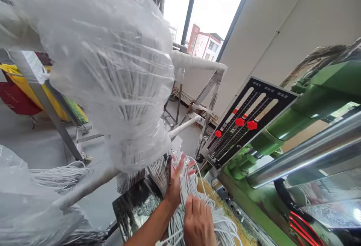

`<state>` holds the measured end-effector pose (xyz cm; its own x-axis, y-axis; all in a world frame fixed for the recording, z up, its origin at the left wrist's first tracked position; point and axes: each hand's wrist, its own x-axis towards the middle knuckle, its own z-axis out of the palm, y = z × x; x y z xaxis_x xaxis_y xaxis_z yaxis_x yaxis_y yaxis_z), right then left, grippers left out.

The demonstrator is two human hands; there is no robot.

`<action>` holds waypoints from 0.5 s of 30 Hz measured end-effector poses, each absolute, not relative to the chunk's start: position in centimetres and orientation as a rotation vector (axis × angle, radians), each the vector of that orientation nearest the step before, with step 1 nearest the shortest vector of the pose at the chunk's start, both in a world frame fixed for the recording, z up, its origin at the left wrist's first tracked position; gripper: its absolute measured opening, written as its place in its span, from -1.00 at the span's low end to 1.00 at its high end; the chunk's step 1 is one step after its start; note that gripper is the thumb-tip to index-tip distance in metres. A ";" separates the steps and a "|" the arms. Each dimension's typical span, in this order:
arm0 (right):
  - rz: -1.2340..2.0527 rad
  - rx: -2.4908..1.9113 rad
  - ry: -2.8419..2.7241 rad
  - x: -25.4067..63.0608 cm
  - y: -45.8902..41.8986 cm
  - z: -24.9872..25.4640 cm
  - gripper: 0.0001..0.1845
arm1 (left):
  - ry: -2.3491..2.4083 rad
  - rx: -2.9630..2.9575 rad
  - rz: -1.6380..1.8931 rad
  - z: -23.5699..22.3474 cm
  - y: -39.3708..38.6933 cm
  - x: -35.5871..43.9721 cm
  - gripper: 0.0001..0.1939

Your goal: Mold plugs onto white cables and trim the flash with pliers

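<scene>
A thick bundle of thin white cables [184, 186] lies under both of my hands at the bottom centre. My left hand [175, 182] reaches into its upper part with fingers stretched and spread, and some strands cross between the thumb and the fingertips. Along that hand's left side is a narrow dark object [169, 169]; its kind is unclear. Lower down, my right hand [199, 219] has its fingers curled closed on strands of the bundle, and the fingertips are partly hidden. Loose cable loops [225, 223] spread to the right of it.
A plastic-wrapped cable bundle [113, 73] hangs over a padded rack bar [197, 61] at left. The green machine [310, 99] with a black slotted panel [248, 122] and red knobs stands at right. A dark shiny surface [138, 208] is left of my forearm.
</scene>
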<state>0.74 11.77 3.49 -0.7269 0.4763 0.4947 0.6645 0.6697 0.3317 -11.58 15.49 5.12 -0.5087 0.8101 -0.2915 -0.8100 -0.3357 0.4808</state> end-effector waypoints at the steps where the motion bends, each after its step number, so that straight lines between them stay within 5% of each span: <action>1: -0.684 -0.894 -2.498 0.6 11.5 3.3 -0.60 | 0.734 0.014 1.977 5.3 15.4 -11.7 -0.23; 12: -0.471 -0.870 -2.417 1.6 10.5 1.4 -0.61 | 0.587 0.422 1.726 4.7 14.9 -12.9 -0.71; 15: -0.203 -0.869 -2.449 2.7 11.3 1.3 -0.55 | 0.561 0.516 1.741 5.2 14.4 -13.2 -0.80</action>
